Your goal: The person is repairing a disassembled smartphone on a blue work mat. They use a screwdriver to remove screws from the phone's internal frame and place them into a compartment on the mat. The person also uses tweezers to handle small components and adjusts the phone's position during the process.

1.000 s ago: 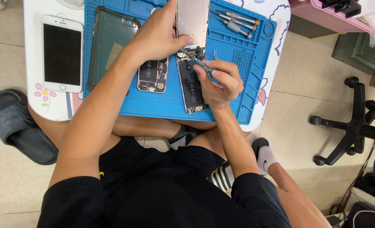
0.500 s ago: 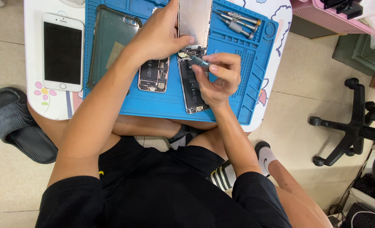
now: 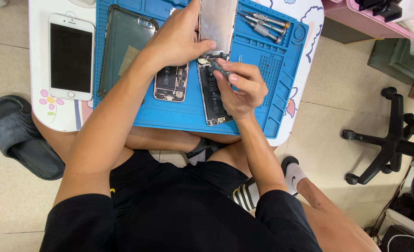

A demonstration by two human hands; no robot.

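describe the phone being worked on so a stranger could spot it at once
Find the blue repair mat on the white table. The opened phone lies near its middle, under the right hand. Unlike the smaller opened phone on its left, its screen panel is lifted.

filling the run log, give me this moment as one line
left hand: props lifted screen panel | right hand: small screwdriver at opened phone | surface: blue mat

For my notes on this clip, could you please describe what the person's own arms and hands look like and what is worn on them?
Both arms are bare from the shoulder area down: no sleeves reach the forearms. The left hand and right hand wear no gloves, rings or watch. Fingernails are short and unpainted. No markings show on either arm.
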